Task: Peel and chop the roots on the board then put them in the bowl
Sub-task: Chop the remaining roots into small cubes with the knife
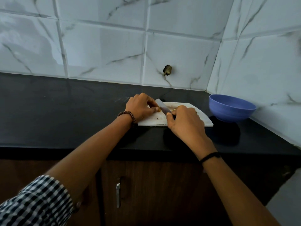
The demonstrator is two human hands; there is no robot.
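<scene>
**Knife on a root at the white board**

The left hand (140, 106) curled over the board's left end, its fingertips pinching a small yellow-orange root piece (157, 109) against the surface. The right hand (185, 121) was wrapped round the handle of a knife (162, 108); the handle was hidden in the fist, and the flat, pale blade angled up and left, its edge just beside the pinched piece. More yellowish bits (174, 109) lay by the right knuckles, and dark peel scraps (157, 118) dotted the board.

The board (203, 119) was smooth, white and thin, with rounded corners, lying flat on a glossy black counter (65, 111). A round blue bowl (231, 108) with a matte finish stood just beyond the board's right corner, apart from it, tucked in where the veined marble-look tiles (104, 51) met. Bare counter ran wide to the left. A wooden bead bracelet (128, 115) circled the left wrist, a black band (210, 157) the right.
</scene>
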